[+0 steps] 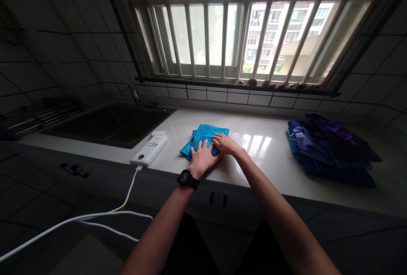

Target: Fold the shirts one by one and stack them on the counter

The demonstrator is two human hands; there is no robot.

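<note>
A bright blue cloth (206, 133), folded into a small bundle, lies on the white countertop (251, 164) near its front edge. My left hand (202, 157), with a black watch on its wrist, rests flat on the cloth's front part, fingers spread. Just right of it, my right hand (224, 143) touches the cloth's right side with its fingers bent over the fabric; whether they pinch any of it cannot be made out. A corner of the cloth sticks out to the left of my left hand.
A pile of dark blue and purple cloths (327, 150) sits on the right. On the left are a white power bank (149, 150) with a white cable (130, 192), a dark sink (111, 124) and a faucet (136, 96). A barred window is behind the counter.
</note>
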